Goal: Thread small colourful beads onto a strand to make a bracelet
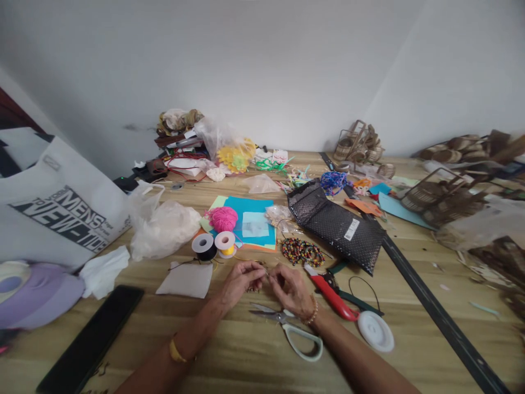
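Head | lower centre: left hand (243, 282) and right hand (291, 289), fingers pinched on a tiny piece (267, 272), too small to identify, likely for fine control | scissors (283, 317) just below, seemingly for easy reach

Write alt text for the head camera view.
A person's left hand and right hand, nearly touching, handle something too small to identify over a cluttered wooden table. Open scissors lie nearer, multicoloured beads and pink yarn farther off.

Piece (267, 272) between fingers (255, 273) too small.
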The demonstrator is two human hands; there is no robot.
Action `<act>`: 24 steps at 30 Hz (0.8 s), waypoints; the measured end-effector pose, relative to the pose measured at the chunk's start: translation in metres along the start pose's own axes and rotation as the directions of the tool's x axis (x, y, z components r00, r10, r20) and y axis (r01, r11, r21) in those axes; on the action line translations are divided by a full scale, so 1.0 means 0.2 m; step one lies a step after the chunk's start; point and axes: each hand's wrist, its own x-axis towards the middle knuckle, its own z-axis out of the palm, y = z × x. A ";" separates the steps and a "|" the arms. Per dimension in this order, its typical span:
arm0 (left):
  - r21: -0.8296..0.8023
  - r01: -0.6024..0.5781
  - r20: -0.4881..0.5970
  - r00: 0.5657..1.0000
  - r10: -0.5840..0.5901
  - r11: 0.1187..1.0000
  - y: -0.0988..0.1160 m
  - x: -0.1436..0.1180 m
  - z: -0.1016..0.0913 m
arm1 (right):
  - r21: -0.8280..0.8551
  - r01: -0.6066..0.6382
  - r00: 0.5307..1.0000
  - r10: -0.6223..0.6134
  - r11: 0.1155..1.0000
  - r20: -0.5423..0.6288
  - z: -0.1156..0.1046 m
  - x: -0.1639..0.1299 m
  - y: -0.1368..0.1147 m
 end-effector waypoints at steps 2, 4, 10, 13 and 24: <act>0.006 -0.004 0.002 1.000 0.004 1.000 0.00 0.00 0.00 | 0.002 -0.005 1.000 0.005 1.000 0.000 0.00 0.00 0.00; 0.017 -0.007 0.009 1.000 0.007 1.000 -0.01 0.00 0.00 | 0.003 -0.014 1.000 0.014 1.000 0.004 0.00 0.00 0.00; 0.096 -0.045 0.056 0.998 0.040 0.994 -0.02 0.00 -0.02 | -0.014 -0.019 1.000 0.019 1.000 0.016 0.00 -0.01 0.01; 0.160 -0.064 0.066 0.996 0.054 0.985 -0.01 -0.01 -0.02 | -0.012 -0.029 1.000 0.029 0.999 0.010 0.00 -0.01 0.01; 0.387 -0.183 0.031 0.982 0.186 0.904 0.03 -0.03 0.01 | 0.001 -0.046 0.999 0.046 0.999 0.020 0.00 0.01 -0.01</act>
